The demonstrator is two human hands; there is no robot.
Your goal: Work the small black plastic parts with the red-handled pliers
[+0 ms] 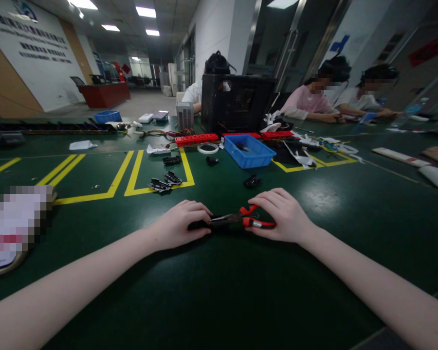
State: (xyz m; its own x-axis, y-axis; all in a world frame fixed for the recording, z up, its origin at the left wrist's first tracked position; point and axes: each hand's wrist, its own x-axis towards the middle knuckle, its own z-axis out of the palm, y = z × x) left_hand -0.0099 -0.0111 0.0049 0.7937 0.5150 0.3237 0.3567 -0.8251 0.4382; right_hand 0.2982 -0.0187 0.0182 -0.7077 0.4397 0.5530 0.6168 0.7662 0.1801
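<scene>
My right hand (282, 216) is closed around the red and black handles of needle-nose pliers (255, 222). The pliers' jaws point left and reach the fingertips of my left hand (186, 223). That left hand is closed on a small black part (197, 225), mostly hidden by the fingers. Whether the jaw tips grip the part, I cannot tell. Both hands are low over the dark green table (219, 291). Beyond them lie a black part (252, 181) to the right and several black pieces (166, 182) to the left.
A blue bin (248, 151) stands ahead with a dark item inside. Behind it are red power strips (197, 139), a white ring (208, 148) and a black computer case (237, 102). A pixelated board (14, 228) lies at left. Several people (319, 92) sit across the table.
</scene>
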